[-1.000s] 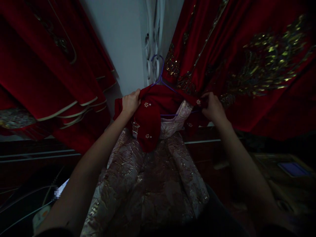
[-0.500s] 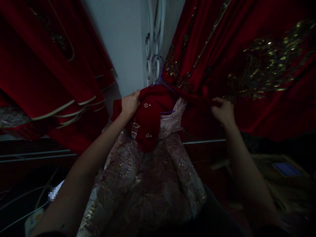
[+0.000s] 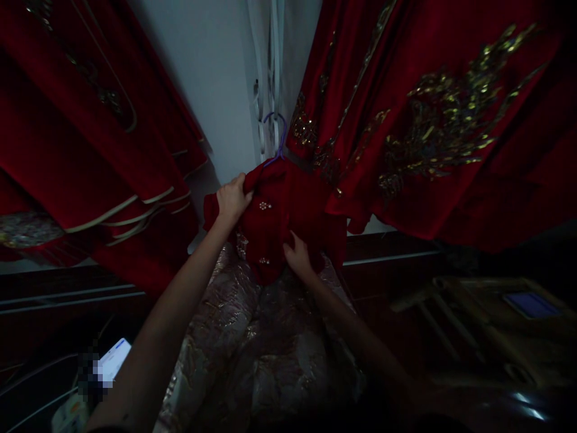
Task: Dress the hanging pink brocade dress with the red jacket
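Observation:
A short red jacket point(image 3: 311, 204) with beaded ornaments hangs on a purple hanger point(image 3: 282, 135), over a pale dress point(image 3: 225, 325) with shiny brocade. My left hand point(image 3: 232, 197) is closed on the jacket's left shoulder, its fingers wrapped over the cloth. Lower down, my right hand point(image 3: 297, 255) pinches the jacket's front edge near the middle. Both front panels now lie together and cover the bodice of the dress. The hanger's hook sits against white scrolled metalwork point(image 3: 270, 72).
Red garments point(image 3: 451, 192) with gold sequins hang on the right, and more red cloth point(image 3: 90, 144) with gold trim on the left. A wooden stool point(image 3: 491, 337) carrying a flat device point(image 3: 532, 305) stands at right. A lit phone point(image 3: 113, 361) lies at lower left.
My right hand has brought the jacket's right panel in from the far right to the middle, covering the bodice. My left hand keeps its hold on the shoulder.

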`<state>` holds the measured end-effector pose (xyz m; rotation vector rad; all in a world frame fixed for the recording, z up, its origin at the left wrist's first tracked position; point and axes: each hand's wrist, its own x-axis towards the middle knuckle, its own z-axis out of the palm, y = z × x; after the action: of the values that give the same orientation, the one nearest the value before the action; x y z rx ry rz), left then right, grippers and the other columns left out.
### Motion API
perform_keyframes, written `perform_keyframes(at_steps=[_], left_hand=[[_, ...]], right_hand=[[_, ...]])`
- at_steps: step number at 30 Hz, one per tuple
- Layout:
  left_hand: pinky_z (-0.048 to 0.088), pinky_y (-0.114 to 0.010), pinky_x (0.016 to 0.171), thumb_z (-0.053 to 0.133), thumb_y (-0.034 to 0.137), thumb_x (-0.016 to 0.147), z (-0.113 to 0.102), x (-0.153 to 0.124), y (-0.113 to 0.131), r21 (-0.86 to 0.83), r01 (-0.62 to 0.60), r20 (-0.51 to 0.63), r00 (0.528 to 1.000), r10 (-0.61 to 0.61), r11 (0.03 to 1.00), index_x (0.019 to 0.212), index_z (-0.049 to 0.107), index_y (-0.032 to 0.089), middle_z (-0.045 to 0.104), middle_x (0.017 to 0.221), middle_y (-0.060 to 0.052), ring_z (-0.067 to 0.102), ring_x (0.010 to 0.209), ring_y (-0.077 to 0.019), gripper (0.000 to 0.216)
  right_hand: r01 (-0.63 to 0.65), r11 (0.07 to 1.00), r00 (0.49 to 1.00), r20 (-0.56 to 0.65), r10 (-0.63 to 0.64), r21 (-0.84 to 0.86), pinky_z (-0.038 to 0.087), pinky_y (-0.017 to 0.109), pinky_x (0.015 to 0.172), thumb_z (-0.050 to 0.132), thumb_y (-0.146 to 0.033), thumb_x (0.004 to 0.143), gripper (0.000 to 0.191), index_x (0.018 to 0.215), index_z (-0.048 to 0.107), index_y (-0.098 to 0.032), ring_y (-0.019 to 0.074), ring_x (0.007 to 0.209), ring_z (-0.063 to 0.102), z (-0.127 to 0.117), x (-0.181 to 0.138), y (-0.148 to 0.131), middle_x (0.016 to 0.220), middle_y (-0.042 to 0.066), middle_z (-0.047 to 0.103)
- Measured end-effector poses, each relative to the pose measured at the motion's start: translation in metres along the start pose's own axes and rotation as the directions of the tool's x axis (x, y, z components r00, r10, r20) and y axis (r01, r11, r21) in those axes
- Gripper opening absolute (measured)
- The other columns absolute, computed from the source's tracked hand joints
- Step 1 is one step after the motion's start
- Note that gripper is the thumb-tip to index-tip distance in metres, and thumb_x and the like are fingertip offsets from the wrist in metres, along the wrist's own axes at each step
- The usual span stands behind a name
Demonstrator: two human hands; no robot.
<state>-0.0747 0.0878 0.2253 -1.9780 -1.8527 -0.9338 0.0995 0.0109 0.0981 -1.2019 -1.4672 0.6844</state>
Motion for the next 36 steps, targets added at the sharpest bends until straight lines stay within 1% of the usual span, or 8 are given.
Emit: perform_keyframes(at_steps=[4,11,18,21,24,27,30,36], left_hand=[[0.045,-0.036,0.08,0.055,0.04,0.075,-0.001,0.004,-0.003,-0.167,0.014,-0.03,0.999,-0.02,0.986,0.122,0.045,0.018,0.064,0.088,-0.008,0.062,0.086,-0.0261,0.053],[0.037,-0.048,0.098,0.049,0.02,0.071,0.001,0.008,0.005,-0.386,-0.108,-0.08,0.993,0.083,0.916,0.118,0.046,0.018,0.053,0.112,-0.012,0.051,0.109,-0.0283,0.048],[0.034,-0.049,0.101,0.052,0.005,0.057,-0.008,-0.04,0.019,-0.406,0.007,-0.312,0.939,-0.146,0.914,0.113,0.044,0.015,0.039,0.121,-0.017,0.04,0.12,-0.0321,0.057],[0.042,-0.041,0.094,0.05,0.006,0.06,0.004,-0.059,0.004,-0.491,0.031,-0.237,0.957,-0.167,0.871,0.107,0.045,0.016,0.046,0.113,-0.013,0.049,0.109,-0.0259,0.048],[0.047,-0.033,0.079,0.051,0.013,0.065,0.016,-0.076,-0.019,-0.587,0.123,-0.012,0.987,-0.16,0.8,0.099,0.045,0.019,0.054,0.092,-0.003,0.056,0.081,-0.0172,0.034],[0.047,-0.028,0.073,0.056,0.023,0.07,0.015,-0.094,-0.033,-0.643,0.113,0.154,0.988,-0.016,0.757,0.099,0.045,0.021,0.055,0.08,0.002,0.055,0.07,-0.0133,0.031],[0.046,-0.026,0.075,0.056,0.031,0.075,0.007,-0.102,-0.029,-0.717,0.051,0.188,0.974,0.123,0.695,0.097,0.049,0.02,0.059,0.085,0.0,0.057,0.076,-0.014,0.025],[0.046,-0.025,0.076,0.048,0.033,0.084,0.006,-0.077,0.012,-0.752,-0.005,0.126,0.981,0.151,0.659,0.097,0.052,0.019,0.063,0.088,-0.004,0.06,0.08,-0.0144,0.019]], right_hand=[[-0.032,0.998,0.999,0.021,0.034,-0.057,0.05,0.038,0.082,0.051,-0.02,0.068,0.043,0.11,0.048,-0.019,0.0213,0.085,0.062,-0.039,0.001,0.008,0.094,0.007,0.064],[0.271,0.947,0.94,-0.164,-0.298,-0.171,0.047,0.036,0.085,0.063,-0.019,0.062,0.075,0.125,0.024,-0.02,0.0204,0.1,0.051,-0.062,0.052,-0.034,0.116,0.012,0.044],[0.286,0.94,0.933,-0.169,-0.317,-0.187,0.046,0.029,0.069,0.057,-0.016,0.064,0.048,0.108,0.039,-0.022,0.0151,0.078,0.052,-0.053,0.084,-0.045,0.098,0.005,0.051],[0.27,0.95,0.932,-0.205,-0.298,-0.155,0.044,0.027,0.066,0.054,-0.017,0.067,0.036,0.101,0.042,-0.021,0.0129,0.071,0.052,-0.059,0.078,-0.047,0.089,0.002,0.052],[0.279,0.951,0.937,-0.179,-0.3,-0.132,0.043,0.026,0.066,0.053,-0.019,0.069,0.025,0.093,0.048,-0.021,0.0121,0.067,0.052,-0.071,0.073,-0.049,0.081,0.0,0.055],[0.225,0.972,0.966,-0.113,-0.231,-0.061,0.045,0.026,0.068,0.052,-0.024,0.071,0.01,0.08,0.054,-0.02,0.0125,0.066,0.055,-0.079,0.073,-0.047,0.075,0.0,0.059],[0.164,0.984,0.986,-0.038,-0.162,0.076,0.048,0.028,0.071,0.055,-0.027,0.069,0.012,0.076,0.059,-0.019,0.0144,0.071,0.06,-0.072,0.074,-0.045,0.078,0.002,0.065],[0.184,0.976,0.981,0.044,-0.191,0.119,0.051,0.025,0.066,0.056,-0.031,0.073,0.014,0.082,0.059,-0.02,0.0134,0.069,0.062,-0.022,0.061,-0.056,0.08,0.001,0.066]])
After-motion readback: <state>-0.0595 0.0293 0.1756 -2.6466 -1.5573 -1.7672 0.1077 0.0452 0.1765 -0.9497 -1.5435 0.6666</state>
